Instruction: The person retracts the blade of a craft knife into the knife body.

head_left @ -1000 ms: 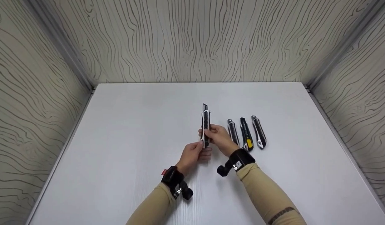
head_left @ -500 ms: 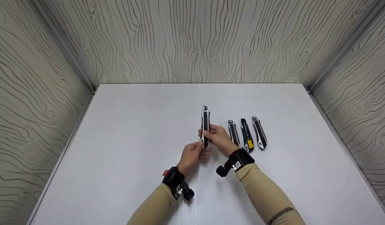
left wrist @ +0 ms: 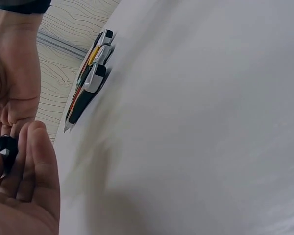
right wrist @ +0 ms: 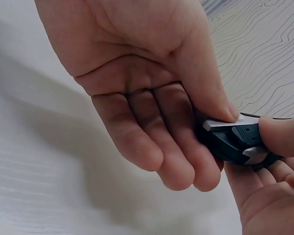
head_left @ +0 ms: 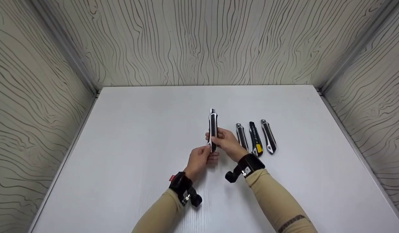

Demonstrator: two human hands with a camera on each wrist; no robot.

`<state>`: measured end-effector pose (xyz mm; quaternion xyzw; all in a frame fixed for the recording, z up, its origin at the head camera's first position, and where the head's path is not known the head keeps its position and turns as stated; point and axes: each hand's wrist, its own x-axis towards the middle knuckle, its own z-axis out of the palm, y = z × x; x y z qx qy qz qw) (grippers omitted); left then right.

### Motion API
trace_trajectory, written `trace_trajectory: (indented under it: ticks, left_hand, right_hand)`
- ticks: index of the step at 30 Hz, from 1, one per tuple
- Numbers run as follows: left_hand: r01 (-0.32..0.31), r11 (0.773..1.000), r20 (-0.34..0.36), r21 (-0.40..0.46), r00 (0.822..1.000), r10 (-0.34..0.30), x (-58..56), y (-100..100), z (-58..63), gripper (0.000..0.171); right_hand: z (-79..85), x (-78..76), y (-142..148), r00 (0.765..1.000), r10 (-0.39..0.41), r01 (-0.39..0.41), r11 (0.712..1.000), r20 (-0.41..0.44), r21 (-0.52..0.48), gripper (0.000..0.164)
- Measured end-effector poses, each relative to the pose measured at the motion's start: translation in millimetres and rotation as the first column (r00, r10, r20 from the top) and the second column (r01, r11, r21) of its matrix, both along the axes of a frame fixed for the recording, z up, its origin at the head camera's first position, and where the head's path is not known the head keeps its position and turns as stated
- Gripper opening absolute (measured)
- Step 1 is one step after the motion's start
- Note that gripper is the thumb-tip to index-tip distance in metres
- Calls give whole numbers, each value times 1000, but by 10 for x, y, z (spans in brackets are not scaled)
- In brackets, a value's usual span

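Note:
A black-and-silver utility knife (head_left: 213, 124) is held between both hands over the white table, its metal nose pointing away from the person. My left hand (head_left: 199, 160) pinches its lower end between thumb and fingers. Higher up the handle, my right hand (head_left: 227, 142) grips it with the thumb on top and fingers behind. In the right wrist view the knife's end (right wrist: 240, 142) shows dark green-black, with a silver edge and a ribbed part under the thumbs. Only the dark butt (left wrist: 6, 149) shows in the left wrist view; fingers hide the rest.
Right of the hands, three more utility knives lie side by side on the table (head_left: 138, 129): a black-and-silver one (head_left: 240, 134), a dark one with a yellow part (head_left: 255, 137) and another black-and-silver one (head_left: 268, 137). Wood-patterned walls (head_left: 193, 42) enclose the table.
The dark, slanted blade tip seen at the knife's nose one second ago has drawn back, and the nose looks shorter and silver now. Both hands keep nearly the same place and grip.

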<state>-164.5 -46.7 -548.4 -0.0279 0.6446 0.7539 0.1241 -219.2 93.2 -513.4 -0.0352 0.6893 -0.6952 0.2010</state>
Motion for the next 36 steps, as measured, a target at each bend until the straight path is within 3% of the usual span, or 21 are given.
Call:
trace_trajectory:
  ticks: [13,26,36]
  left_hand:
    - [5,1000,-32,-25,999,-6,42,20,-35,39]
    - [30,1000,-26,8,999,-30,52,36,-50,37]
    - [82,997,17,12,996,-83,79,122,-74,33]
  right_hand:
    - [-41,27,20,996,64,-59,994,-56,87,44]
    - [-45,52,50,979,-10,73,948,-202,309,45]
    - [-58,106,186,984,-44,101,939,-175,330,46]
